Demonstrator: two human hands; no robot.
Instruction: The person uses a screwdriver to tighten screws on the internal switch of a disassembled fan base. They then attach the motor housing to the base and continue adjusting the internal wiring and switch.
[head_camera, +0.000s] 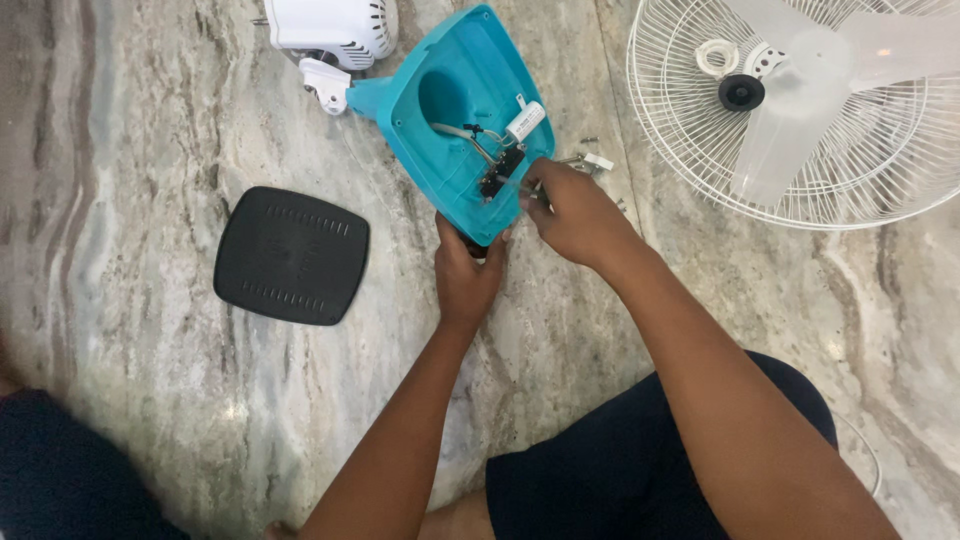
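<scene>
A teal plastic fan base (450, 90) lies tipped on the marble floor, its hollow underside facing up. Inside it sit a white cylindrical capacitor (524, 121), grey wires and a black switch block (498, 175). My left hand (466, 277) grips the near bottom edge of the base. My right hand (573, 212) reaches in from the right, its fingertips pinched at the wires beside the switch block. What the fingertips hold is hidden.
A black square cover plate (291, 255) lies flat to the left. The white motor housing (330, 28) sits at the top, joined to the base's neck. A white wire grille with a translucent blade (800, 110) lies at right. Small loose parts (594, 160) rest beside the base.
</scene>
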